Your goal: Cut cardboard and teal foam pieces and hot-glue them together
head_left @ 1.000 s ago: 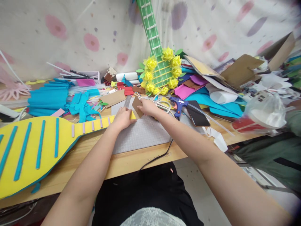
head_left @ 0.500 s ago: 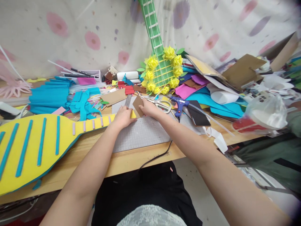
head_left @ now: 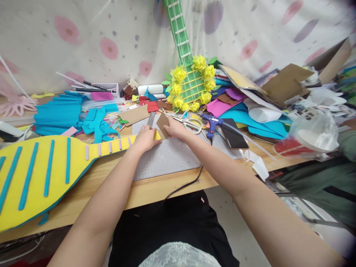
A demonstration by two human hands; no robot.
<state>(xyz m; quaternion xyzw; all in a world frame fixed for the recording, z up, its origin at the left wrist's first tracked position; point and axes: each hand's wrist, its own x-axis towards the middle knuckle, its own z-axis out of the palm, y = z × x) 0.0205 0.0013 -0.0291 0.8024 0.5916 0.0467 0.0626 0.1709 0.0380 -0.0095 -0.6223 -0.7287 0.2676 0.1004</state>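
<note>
A yellow craft guitar [head_left: 52,167], edged in blue with blue and pale purple strips, lies flat on the left, its neck reaching onto the grey cutting mat [head_left: 167,159]. My left hand [head_left: 146,139] is closed over the end of the neck. Between the fingers and thumb of my right hand [head_left: 175,128] is a small brown cardboard piece [head_left: 162,124], held against the tip of the neck. Just beyond my left fingers a metal ruler [head_left: 151,118] sticks out. Scissors [head_left: 194,126] lie by my right hand, partly hidden.
A green craft guitar [head_left: 182,48] with yellow paper flowers leans at the back. To the right are a blue glue gun [head_left: 213,124], a phone [head_left: 234,133] and a bagged red-and-white tub [head_left: 306,139]. Blue paper pieces [head_left: 58,113] cover the left back. A black cable [head_left: 185,185] crosses the table's front edge.
</note>
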